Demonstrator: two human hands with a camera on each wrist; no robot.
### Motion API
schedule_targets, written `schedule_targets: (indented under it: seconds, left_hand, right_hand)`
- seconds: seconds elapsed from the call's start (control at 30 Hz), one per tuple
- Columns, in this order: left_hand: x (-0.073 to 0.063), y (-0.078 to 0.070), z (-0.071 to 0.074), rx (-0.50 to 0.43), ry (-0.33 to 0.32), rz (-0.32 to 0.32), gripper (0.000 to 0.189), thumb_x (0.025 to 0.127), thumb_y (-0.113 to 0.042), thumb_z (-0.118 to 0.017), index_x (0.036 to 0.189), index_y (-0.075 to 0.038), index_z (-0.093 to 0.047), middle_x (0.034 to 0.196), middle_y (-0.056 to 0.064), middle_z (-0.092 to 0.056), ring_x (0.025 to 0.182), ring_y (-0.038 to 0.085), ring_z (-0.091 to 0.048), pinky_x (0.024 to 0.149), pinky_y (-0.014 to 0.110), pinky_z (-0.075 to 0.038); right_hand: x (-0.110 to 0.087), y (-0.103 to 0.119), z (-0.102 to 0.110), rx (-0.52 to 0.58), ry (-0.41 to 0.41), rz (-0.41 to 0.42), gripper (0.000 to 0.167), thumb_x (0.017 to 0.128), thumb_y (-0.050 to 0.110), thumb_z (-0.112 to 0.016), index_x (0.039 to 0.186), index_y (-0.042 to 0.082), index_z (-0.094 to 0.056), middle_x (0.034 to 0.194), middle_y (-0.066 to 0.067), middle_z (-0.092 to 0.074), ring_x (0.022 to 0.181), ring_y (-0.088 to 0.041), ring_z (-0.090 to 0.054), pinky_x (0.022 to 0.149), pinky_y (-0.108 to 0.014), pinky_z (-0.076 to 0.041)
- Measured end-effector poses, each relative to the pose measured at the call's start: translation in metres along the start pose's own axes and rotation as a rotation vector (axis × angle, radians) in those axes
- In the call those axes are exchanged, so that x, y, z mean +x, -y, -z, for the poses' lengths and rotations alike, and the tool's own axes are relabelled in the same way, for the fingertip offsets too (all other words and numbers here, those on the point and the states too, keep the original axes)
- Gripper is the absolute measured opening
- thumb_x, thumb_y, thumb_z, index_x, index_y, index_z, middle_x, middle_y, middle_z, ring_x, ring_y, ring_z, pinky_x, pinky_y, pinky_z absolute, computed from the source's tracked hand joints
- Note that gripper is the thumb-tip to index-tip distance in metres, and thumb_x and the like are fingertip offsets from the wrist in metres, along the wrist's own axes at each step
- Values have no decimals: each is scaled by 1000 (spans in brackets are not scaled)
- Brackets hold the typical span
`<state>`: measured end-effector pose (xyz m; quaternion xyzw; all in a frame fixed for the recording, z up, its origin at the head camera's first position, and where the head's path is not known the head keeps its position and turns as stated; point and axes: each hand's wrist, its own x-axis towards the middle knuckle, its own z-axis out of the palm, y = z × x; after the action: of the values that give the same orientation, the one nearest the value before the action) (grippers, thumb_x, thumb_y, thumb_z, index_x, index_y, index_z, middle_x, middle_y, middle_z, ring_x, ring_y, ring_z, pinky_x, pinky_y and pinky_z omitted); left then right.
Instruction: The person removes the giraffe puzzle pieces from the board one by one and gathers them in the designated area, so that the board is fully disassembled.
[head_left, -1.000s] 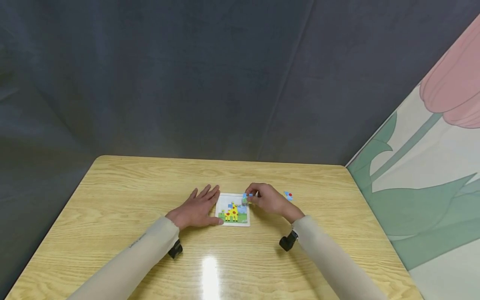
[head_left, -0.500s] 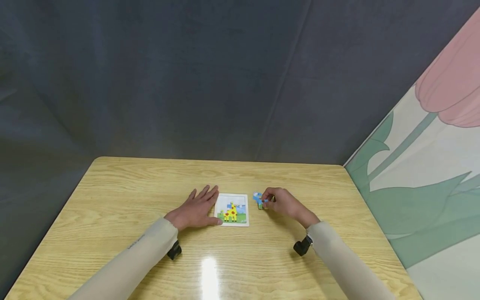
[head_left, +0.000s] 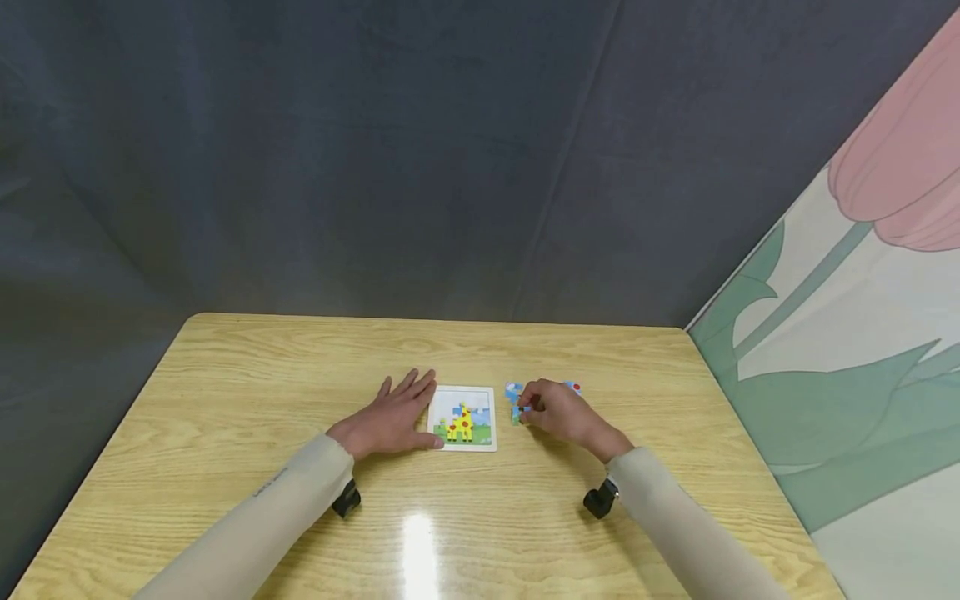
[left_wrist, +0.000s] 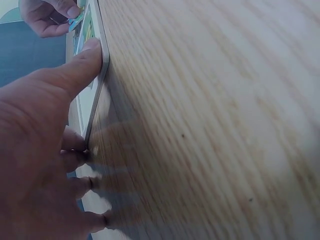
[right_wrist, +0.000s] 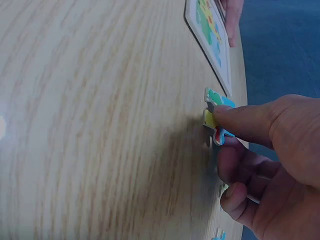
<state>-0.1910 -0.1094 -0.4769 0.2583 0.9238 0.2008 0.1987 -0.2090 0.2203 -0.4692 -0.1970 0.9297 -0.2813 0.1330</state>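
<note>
My left hand (head_left: 388, 423) lies spread on the table at the left side of a white-framed puzzle board (head_left: 495, 421), its thumb over the lower left corner. A yellow giraffe with red spots on green and blue shows in the partly filled board. Just right of the board, my right hand (head_left: 564, 413) pinches a puzzle piece (right_wrist: 211, 118) between thumb and fingers, low over the table. Green, yellow, red and blue show on that piece. A blue-and-white piece (head_left: 513, 389) lies by the right fingertips.
Beyond the right hand lies another puzzle piece (head_left: 573, 387) with a red spot, partly hidden by the hand. The wooden table (head_left: 247, 375) ends at a dark curtain (head_left: 375, 167) behind, and a flower-print cloth (head_left: 847, 375) hangs at the right.
My right hand has moved right, from over the board's upper right corner to the table beside it, with a puzzle piece in its fingers. The left hand has stayed in place.
</note>
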Motion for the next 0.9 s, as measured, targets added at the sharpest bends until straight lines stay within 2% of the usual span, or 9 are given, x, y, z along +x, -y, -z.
schedule_targets:
  seconds: [0.17,0.43,0.7,0.9]
  left_hand:
    - [2,4,-1,-1,-5,-7,99,102,-57,-67,171,-5,-18,182,8,-2,170,36,2,133,69,-2]
    - [2,3,-3,-19,-9,-12,100,102,-55,-67,171,-4,-18,182,9,-1,170,37,3,133,69,0]
    - [0,1,-2,-20,-12,-8,99,102,-55,-67,171,-4,-17,182,10,-1,170,37,3,133,69,0]
    - [1,2,-2,-19,-7,-13,99,102,-55,-66,171,-3,-18,182,10,-1,170,37,3,133,70,0]
  right_hand:
    - [0,1,-3,-55,-22,-9,6,96,9,-79,99,10,-74,96,-3,-67,81,-11,-57,72,-25,-49]
    - [-1,4,-6,-81,-25,-29,6,96,9,-79,98,13,-74,96,-1,-65,81,-12,-56,74,-28,-50]
    - [2,12,-3,-141,-18,-10,9,98,10,-77,92,15,-72,93,0,-62,80,-11,-55,73,-27,-48]
    - [7,24,-2,-134,-22,30,2,100,12,-75,99,11,-73,99,-2,-66,81,-11,-57,73,-29,-49]
